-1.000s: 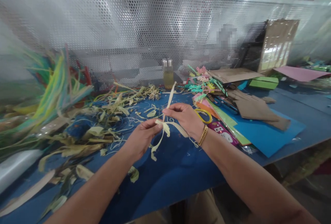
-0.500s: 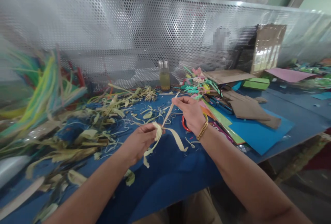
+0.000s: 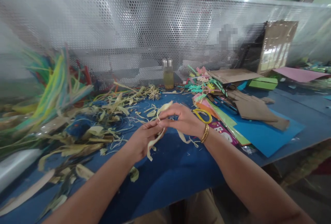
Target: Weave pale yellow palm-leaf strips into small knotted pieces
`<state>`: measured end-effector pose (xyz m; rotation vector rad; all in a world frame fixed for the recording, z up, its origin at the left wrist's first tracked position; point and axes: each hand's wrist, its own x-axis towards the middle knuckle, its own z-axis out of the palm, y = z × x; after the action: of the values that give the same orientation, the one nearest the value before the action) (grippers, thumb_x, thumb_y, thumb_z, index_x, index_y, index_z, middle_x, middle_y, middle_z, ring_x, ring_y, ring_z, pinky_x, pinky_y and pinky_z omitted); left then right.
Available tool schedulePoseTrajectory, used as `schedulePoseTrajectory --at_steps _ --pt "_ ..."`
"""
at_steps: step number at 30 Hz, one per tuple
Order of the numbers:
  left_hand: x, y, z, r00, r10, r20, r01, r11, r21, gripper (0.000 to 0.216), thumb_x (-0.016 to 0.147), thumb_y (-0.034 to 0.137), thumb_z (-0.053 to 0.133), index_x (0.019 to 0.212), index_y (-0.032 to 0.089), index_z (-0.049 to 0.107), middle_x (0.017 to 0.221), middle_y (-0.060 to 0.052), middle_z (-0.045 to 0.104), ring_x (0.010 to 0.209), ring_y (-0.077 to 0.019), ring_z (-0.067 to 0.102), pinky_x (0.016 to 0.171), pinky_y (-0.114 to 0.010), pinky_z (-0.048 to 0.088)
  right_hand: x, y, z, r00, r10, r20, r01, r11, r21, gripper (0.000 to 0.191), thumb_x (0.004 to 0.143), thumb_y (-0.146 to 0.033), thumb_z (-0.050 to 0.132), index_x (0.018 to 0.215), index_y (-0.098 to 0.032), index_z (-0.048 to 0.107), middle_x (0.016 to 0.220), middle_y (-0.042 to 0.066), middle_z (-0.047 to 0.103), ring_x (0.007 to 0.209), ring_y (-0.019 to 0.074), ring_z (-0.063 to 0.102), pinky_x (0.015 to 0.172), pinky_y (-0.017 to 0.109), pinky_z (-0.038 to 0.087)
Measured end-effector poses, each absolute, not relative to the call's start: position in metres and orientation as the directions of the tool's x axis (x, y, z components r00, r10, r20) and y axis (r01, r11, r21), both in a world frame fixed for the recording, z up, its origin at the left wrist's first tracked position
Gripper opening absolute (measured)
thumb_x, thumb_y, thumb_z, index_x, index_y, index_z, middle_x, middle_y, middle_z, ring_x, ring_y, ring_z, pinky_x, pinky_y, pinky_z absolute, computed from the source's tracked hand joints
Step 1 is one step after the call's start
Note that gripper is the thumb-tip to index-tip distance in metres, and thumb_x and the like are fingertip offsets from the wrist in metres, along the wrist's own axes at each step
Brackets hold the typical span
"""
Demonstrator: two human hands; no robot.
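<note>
My left hand point(image 3: 144, 137) is closed with its fingertips pinching a pale, dry husk strip point(image 3: 153, 145) over the blue table. One end of it hangs down below the fingers. My right hand point(image 3: 184, 118), with a gold bracelet at the wrist, meets the left fingertips and pinches the same husk piece, which curls up above them. Another pale tail point(image 3: 182, 137) droops beneath the right hand. The exact grip point is hidden behind the fingers. Beside the right hand lies a yellow loop handle point(image 3: 203, 116), seemingly of scissors.
Loose husks and shreds point(image 3: 98, 130) cover the table's left side, near bundled coloured strips point(image 3: 55, 89). A glass bottle point(image 3: 168, 75) stands by the perforated metal screen point(image 3: 144, 27). To the right lie craft flowers point(image 3: 204, 79), brown cardboard point(image 3: 254, 108) and blue paper point(image 3: 274, 137).
My right hand has come down to my left fingertips. The strip it held stretched upward is now curled over between both hands. The view has shifted slightly left.
</note>
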<state>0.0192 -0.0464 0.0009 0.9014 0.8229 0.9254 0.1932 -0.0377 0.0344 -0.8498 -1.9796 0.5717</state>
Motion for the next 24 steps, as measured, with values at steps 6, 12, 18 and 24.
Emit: schedulePoseTrajectory --at_steps 6,12,18,24 --pt "0.020 -0.051 0.009 0.369 0.913 -0.172 -0.090 0.220 0.971 0.022 0.063 0.036 0.081 0.068 0.017 0.071 0.065 0.000 0.063 0.060 -0.0101 0.053 0.061 -0.023 0.042 0.187 -0.033 0.025 -0.258 0.897 0.360 0.224 0.418 -0.880 0.016 0.076 -0.032 0.068 0.068 -0.018 0.067 0.068 -0.001 0.065 0.068 0.0113 0.057 0.068 0.025 0.043" --pt "0.017 -0.047 0.003 0.461 0.877 -0.133 0.097 0.099 0.990 0.021 0.068 0.039 0.077 0.070 0.018 0.072 0.070 -0.002 0.066 0.064 -0.0119 0.055 0.062 -0.024 0.042 0.188 -0.027 0.021 -0.082 0.969 0.231 0.020 0.234 -0.972 0.023 0.067 -0.040 0.072 0.066 -0.018 0.066 0.066 -0.001 0.062 0.064 0.0112 0.052 0.065 0.026 0.041" --pt "0.019 -0.051 0.009 0.497 0.852 -0.165 0.123 0.119 0.985 0.021 0.069 0.040 0.075 0.071 0.019 0.072 0.070 -0.002 0.067 0.062 -0.0111 0.054 0.060 -0.023 0.042 0.190 -0.022 0.018 0.024 0.971 0.237 0.000 0.237 -0.971 0.029 0.065 -0.045 0.073 0.063 -0.017 0.066 0.063 0.000 0.059 0.063 0.0109 0.049 0.063 0.026 0.039" --pt "0.018 -0.049 0.004 0.532 0.844 -0.070 0.138 -0.005 0.990 0.019 0.070 0.038 0.074 0.069 0.019 0.074 0.071 -0.005 0.067 0.065 -0.0142 0.056 0.062 -0.024 0.043 0.194 -0.021 0.020 0.079 0.962 0.261 -0.020 0.263 -0.964 0.032 0.064 -0.048 0.073 0.066 -0.017 0.067 0.063 -0.001 0.058 0.061 0.0097 0.045 0.060 0.025 0.036"
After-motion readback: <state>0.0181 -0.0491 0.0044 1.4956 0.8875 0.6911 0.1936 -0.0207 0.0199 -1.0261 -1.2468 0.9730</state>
